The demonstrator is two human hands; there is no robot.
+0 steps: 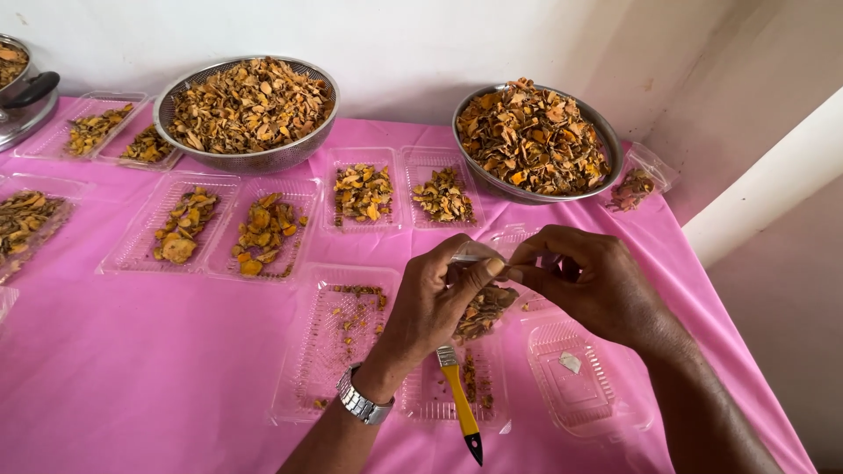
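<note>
Together both hands (518,285) pinch a clear bag (479,303).

A small home food-packing spot: a pink-clothed table (132,351) against a plain white wall (395,35), carrying steel bowls (255,158) of dried orange slices (250,101) and clear plastic trays (140,250).

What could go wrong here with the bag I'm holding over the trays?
The small clear bag of dried orange pieces is pinched at its top by the left hand and right hand, so a slip could spill pieces over the pink cloth. It could also knock the yellow-handled brush lying across a clear tray under it.
</note>
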